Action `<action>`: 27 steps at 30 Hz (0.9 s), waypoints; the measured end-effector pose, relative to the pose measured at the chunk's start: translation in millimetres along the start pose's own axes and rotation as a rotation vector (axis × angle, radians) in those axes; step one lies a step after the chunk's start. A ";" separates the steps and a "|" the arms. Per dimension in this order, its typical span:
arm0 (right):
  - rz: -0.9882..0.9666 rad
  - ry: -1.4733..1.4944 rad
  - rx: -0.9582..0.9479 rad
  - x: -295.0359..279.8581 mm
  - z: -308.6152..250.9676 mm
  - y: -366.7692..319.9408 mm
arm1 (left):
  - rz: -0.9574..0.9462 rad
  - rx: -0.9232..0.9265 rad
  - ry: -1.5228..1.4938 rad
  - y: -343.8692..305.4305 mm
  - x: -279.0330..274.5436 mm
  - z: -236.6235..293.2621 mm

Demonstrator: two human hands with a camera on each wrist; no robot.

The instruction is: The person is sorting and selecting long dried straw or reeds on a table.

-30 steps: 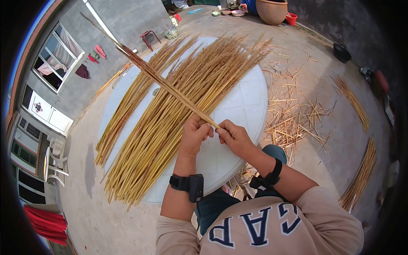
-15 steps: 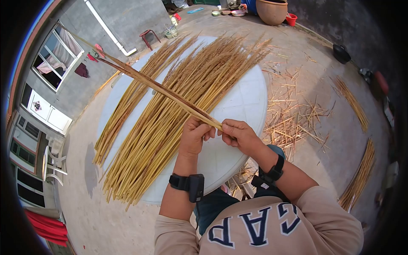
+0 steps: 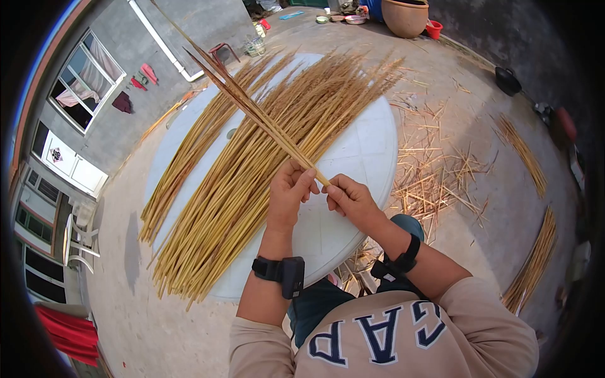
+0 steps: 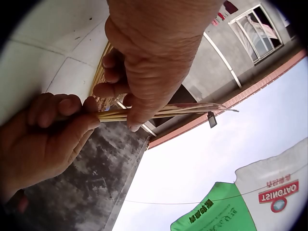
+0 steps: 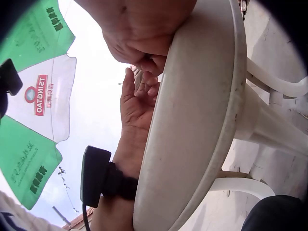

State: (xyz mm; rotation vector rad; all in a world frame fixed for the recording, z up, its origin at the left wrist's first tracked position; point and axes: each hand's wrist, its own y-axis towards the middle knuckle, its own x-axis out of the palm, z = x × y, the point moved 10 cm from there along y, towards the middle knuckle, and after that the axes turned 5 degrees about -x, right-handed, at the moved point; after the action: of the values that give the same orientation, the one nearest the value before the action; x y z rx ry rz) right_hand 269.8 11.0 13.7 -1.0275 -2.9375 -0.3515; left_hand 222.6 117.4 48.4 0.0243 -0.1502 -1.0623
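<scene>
A few long dry stalks [image 3: 268, 126], some with brown leafy sheaths, slant up and away over the table in the head view. My left hand [image 3: 288, 194] grips them just above their cut ends, its thumb lying along them in the left wrist view. At those ends, the right hand [image 3: 354, 200] pinches the stalks between thumb and curled fingers. Both hands are close together over the near side of the round white table [image 3: 362, 157]. Beneath the held stalks lies a wide layer of yellow stalks with feathery brown tops [image 3: 233, 183].
A narrower row of stalks [image 3: 183, 164] lies further left on the table. Broken straw [image 3: 435, 176] litters the ground at right, beside two stalk bundles [image 3: 534, 258]. A clay pot [image 3: 404, 17] and red bucket [image 3: 433, 29] stand at the back. A green-and-white parasol [image 5: 36, 96] hangs overhead.
The held stalks' far tips swung left, then back right and up, and they are spread further apart now. Both hands stay nearly in place, their fingers shifting along the near ends.
</scene>
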 end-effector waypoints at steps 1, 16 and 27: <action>0.000 0.000 0.000 0.1 -0.2 0.0 | 0.012 -0.004 0.009 0.2 -0.4 0.0; -0.037 0.091 0.043 3.0 5.2 0.8 | -0.007 0.013 -0.068 -0.2 -8.8 -1.8; 0.007 0.209 0.078 0.2 7.2 0.7 | 0.047 0.044 -0.014 -2.5 -11.4 2.3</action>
State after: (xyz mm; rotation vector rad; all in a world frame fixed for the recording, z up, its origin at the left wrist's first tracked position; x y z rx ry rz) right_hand 270.6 13.2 6.9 -0.9304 -2.7382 -0.3203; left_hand 214.7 126.2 49.2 0.0526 -0.1855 -1.0119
